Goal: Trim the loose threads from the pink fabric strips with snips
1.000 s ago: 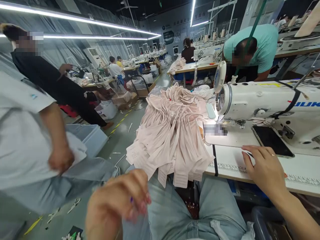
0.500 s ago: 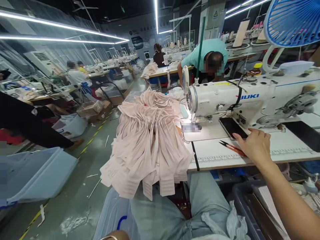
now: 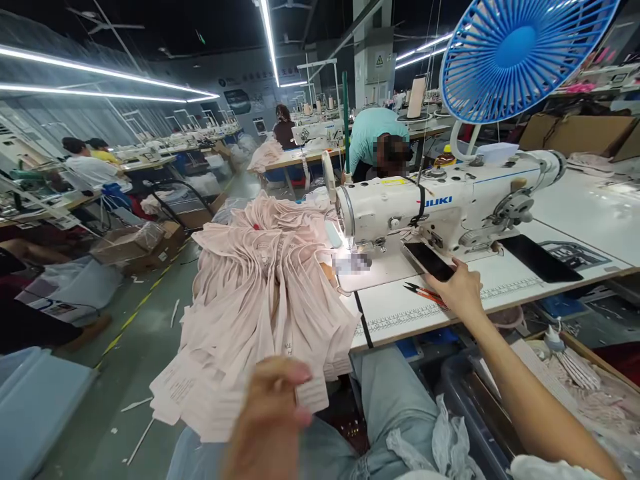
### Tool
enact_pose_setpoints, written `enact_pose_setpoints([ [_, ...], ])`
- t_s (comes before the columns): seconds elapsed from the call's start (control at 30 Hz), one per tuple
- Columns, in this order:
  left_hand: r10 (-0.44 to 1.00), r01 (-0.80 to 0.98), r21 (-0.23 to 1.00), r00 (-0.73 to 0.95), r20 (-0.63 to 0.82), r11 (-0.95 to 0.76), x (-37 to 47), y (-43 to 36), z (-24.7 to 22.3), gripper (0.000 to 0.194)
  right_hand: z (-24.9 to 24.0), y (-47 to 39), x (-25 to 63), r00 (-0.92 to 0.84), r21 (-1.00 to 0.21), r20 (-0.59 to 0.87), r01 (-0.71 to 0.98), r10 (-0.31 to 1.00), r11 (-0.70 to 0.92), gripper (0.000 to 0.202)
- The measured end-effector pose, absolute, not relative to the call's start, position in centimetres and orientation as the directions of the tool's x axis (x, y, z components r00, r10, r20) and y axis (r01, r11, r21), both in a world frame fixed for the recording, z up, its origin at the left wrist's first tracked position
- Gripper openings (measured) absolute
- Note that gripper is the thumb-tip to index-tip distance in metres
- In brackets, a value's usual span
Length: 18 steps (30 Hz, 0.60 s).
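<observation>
My right hand grips the near end of a black-screened phone, thumb on its front edge and fingers on the far side. The phone lies beside the base of a white sewing machine. Just below the phone are thread snips with orange-red handles. My left hand, blurred by motion, is raised in front of a big pile of pale pink fabric pieces. Its thumb and fingers are apart, and nothing shows between them. The pile hangs over the table's left end toward my lap.
A blue fan stands above the machine. A dark flat panel lies on the table at right. Under the table is a bin. A blue tub sits on the floor at left. A person in teal bends behind the machine.
My left hand has risen from the bottom edge to in front of the fabric pile. My right hand stays at the phone. The view has swung right.
</observation>
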<state>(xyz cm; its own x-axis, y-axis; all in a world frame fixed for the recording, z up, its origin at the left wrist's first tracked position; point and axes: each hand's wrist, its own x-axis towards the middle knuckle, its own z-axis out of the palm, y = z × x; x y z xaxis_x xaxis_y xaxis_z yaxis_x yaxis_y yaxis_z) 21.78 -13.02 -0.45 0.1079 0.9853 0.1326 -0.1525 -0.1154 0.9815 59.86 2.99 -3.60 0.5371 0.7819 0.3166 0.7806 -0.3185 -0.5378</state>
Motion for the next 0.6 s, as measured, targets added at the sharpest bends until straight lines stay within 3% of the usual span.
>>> enact_pose_setpoints([
  [0.03,0.987,-0.195,0.972,0.064,0.147,-0.132,23.9,-12.0,-0.5,0.028,-4.0,1.9,59.6,0.545,-0.590,0.343,0.759,0.765,-0.276,0.077],
  [0.1,0.983,-0.252,0.968,0.178,0.054,-0.007,28.0,-10.3,-0.9,0.024,-4.8,-0.7,58.1,0.528,-0.663,0.400,0.731,0.749,-0.162,0.075],
  [0.23,0.940,-0.523,0.827,0.342,-0.016,0.205,33.4,-8.7,-3.0,0.053,-6.1,-6.3,52.3,0.415,-0.735,0.458,0.675,0.786,0.072,0.071],
  [0.3,0.944,-0.668,0.708,0.330,0.007,0.228,34.4,-8.5,-4.0,0.064,-6.6,-8.3,49.0,0.308,-0.723,0.480,0.669,0.821,0.171,0.073],
  [0.43,0.958,-0.788,0.558,0.285,-0.043,0.260,34.5,-8.3,-5.1,0.061,-7.4,-10.4,45.5,0.067,-0.609,0.553,0.713,0.831,0.348,0.083],
  [0.6,0.923,-0.805,0.455,0.362,-0.133,0.381,33.0,-8.1,-5.6,0.056,-7.0,-9.8,47.1,-0.037,-0.467,0.722,0.711,0.691,0.526,0.060],
])
